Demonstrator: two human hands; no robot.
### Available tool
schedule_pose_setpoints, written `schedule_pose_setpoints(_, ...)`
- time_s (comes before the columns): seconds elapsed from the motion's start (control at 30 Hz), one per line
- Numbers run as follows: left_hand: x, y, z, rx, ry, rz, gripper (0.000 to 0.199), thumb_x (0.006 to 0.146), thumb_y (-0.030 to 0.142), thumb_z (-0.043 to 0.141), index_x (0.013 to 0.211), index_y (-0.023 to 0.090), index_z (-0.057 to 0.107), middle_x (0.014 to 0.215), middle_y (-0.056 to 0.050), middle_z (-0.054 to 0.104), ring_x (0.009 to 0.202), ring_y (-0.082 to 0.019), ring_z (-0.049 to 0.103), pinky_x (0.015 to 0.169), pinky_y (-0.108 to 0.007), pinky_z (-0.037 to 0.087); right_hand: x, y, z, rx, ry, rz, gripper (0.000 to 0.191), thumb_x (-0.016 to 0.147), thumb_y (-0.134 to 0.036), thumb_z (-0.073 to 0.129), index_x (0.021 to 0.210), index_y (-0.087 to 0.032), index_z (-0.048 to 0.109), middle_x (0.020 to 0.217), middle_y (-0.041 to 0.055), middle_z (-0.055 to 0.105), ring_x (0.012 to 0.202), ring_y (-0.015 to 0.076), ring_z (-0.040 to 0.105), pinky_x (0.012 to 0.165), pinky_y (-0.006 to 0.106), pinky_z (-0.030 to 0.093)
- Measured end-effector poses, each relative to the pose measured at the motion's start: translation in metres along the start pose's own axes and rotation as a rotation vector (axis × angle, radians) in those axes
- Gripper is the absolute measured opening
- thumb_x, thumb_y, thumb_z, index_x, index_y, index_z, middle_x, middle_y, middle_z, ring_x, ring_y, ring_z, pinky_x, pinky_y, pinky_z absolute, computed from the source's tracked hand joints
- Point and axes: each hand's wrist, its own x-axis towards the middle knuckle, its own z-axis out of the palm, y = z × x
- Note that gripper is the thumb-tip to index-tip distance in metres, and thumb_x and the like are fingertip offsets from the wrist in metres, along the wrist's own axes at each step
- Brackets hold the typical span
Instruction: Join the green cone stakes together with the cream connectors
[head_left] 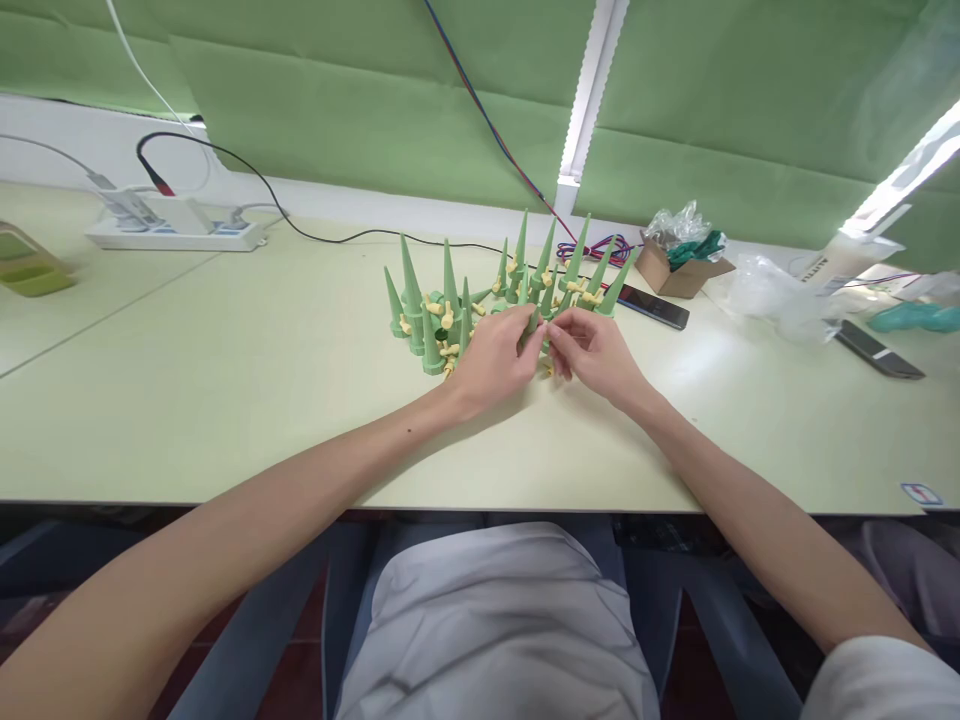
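Note:
Many pointed green cones (409, 290) stand in a cluster on the table, with small yellow pieces (448, 316) among and on them. At the front of the cluster, my left hand (495, 352) is closed around a green cone (532, 322); its lower part is hidden by the fingers. My right hand (592, 350) meets it from the right, thumb and finger pinched together at the cone's side. Whatever sits in that pinch is too small and covered to make out. A bit of yellow shows just below the fingertips.
A power strip (176, 236) with plugs lies at the back left. Right of the cones are a phone (646, 306), a small cardboard box (679, 275), plastic bags (780, 298) and a second dark device (879, 350). A black cable (352, 238) runs along the back.

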Motion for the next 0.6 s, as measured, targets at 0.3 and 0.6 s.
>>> schedule_pose_setpoints(0.3,-0.0016,0.0007,0.0014,-0.019,0.004,0.061,0.02,0.096,0.022,0.052,0.076,0.019,0.053,0.059,0.002,0.047,0.054,-0.013,0.043,0.057,-0.029,0.036,-0.0002,0.0043,-0.0013,-0.124,-0.02,0.032,0.045,0.096,-0.059,0.052,0.07,-0.022,0.049,0.046,-0.0035,0.05,0.042,0.0117,0.047,0.047,0.027,0.036)
schedule_pose_setpoints(0.6,-0.0008,0.0004,0.0004,-0.018,0.009,0.045,0.02,0.096,0.022,0.052,0.076,0.019,0.053,0.059,0.002,0.049,0.053,-0.013,0.043,0.056,-0.029,0.036,0.0008,0.0058,0.0012,-0.113,-0.013,0.01,0.049,0.095,-0.065,0.049,0.071,-0.022,0.048,0.05,-0.0033,0.05,0.044,0.0118,0.048,0.047,0.027,0.038)
